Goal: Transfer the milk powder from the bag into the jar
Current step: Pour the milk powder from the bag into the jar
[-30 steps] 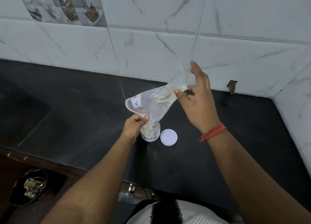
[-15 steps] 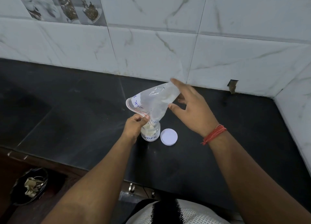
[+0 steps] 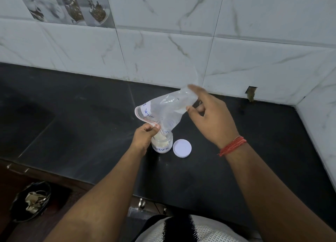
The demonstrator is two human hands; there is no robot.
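A clear zip bag point(image 3: 163, 110) with blue writing is tipped mouth-down over a small glass jar point(image 3: 162, 146) labelled in blue, which stands on the black counter point(image 3: 72, 123). Pale milk powder shows inside the jar. My left hand point(image 3: 143, 136) pinches the bag's red zip edge right at the jar's mouth. My right hand point(image 3: 209, 118) is at the bag's raised far end, fingers spread and blurred, with the forefinger over the bag and the thumb under it. The bag looks nearly empty.
The jar's white lid point(image 3: 182, 148) lies flat just right of the jar. Marble-tiled walls point(image 3: 163, 56) close the counter at the back and right. A dark bin point(image 3: 31, 201) with crumpled paper sits on the floor at lower left.
My right hand has come down from holding the bag's end high, and its fingers have spread. The bag's far end is lower and flatter. The left hand and jar stayed put.
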